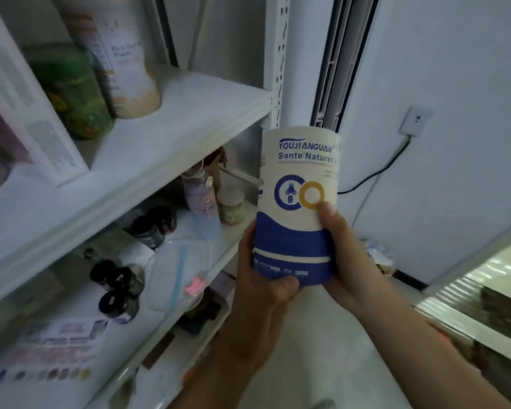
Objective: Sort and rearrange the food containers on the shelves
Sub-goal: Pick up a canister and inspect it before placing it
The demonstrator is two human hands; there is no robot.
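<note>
I hold a cream and blue canister [298,184] upright in the air, just right of the white shelf unit. My left hand [263,287] grips its blue base from below and the left, thumb across the front. My right hand [340,249] grips its right side, thumb pressed near the yellow ring on the label. On the upper shelf [189,113] stand a tall cream canister [121,54] and a green jar [71,90]. The lower shelf carries a lilac bottle [201,202], a small pale jar [232,205], dark-lidded jars [115,284] and a clear lidded box [174,278].
A white box [27,128] stands at the upper shelf's left. A perforated shelf post [279,54] rises behind the canister. A black cable [378,172] hangs from a wall socket [415,121]. A tiled floor [322,349] lies below, and a counter edge [469,290] sits at the right.
</note>
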